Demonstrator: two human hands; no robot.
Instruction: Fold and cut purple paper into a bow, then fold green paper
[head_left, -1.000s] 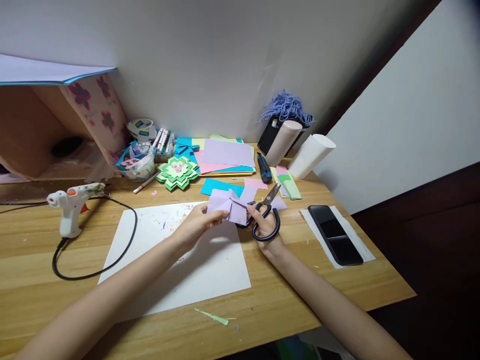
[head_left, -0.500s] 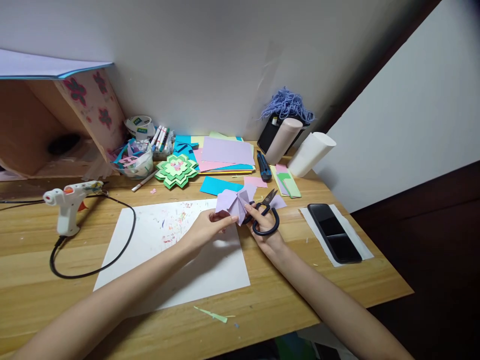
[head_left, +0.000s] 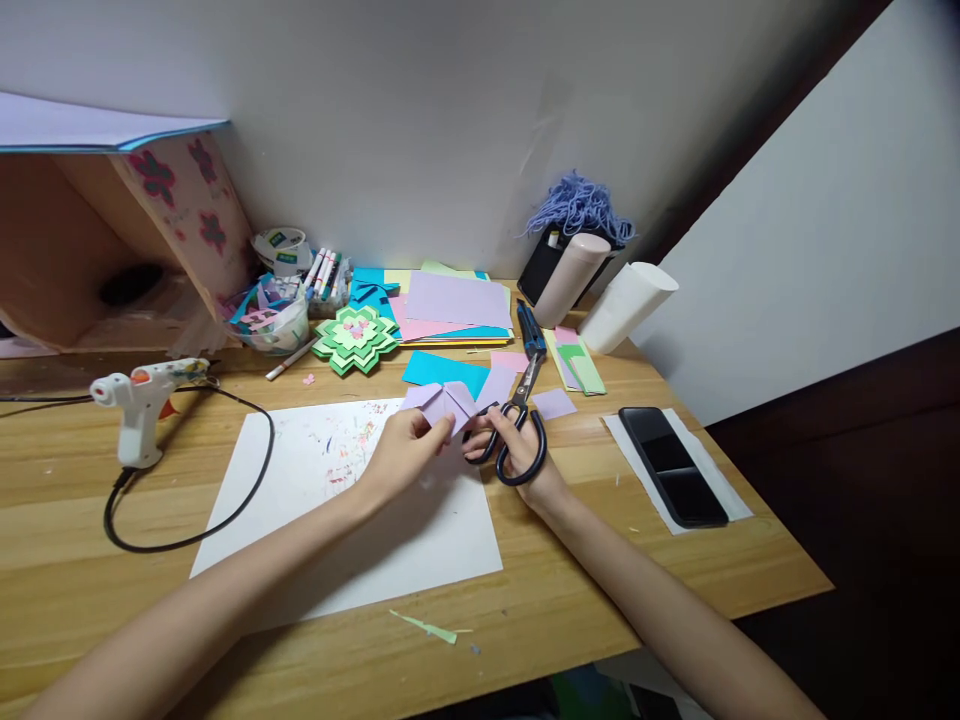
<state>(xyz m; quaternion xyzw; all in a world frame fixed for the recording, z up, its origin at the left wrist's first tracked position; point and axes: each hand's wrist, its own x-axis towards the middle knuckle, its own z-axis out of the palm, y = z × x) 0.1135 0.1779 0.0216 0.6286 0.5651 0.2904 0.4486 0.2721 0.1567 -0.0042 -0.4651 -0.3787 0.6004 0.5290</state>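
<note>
My left hand (head_left: 405, 445) pinches a folded piece of lilac paper (head_left: 448, 400) between thumb and fingers, above the white sheet (head_left: 360, 575). Just to its right, my right hand (head_left: 525, 465) is closed on black-handled scissors (head_left: 517, 415), whose blades point up and away from me. The blades look closed and clear of the paper. Behind the hands lie a blue paper strip (head_left: 442, 374) and a pink piece (head_left: 508, 360). A small lilac scrap (head_left: 555, 404) rests right of the scissors.
A white glue gun (head_left: 142, 405) with a looping black cord stands at left. A layered green paper flower (head_left: 355, 342), stacked coloured paper (head_left: 457, 300) and a blue utility knife (head_left: 529, 325) lie toward the wall. A phone (head_left: 673, 466) lies at right.
The lilac paper has moved left and away from my right hand, which touched it before. The scissors have swung round in my right hand, their blades now pointing more away from me.
</note>
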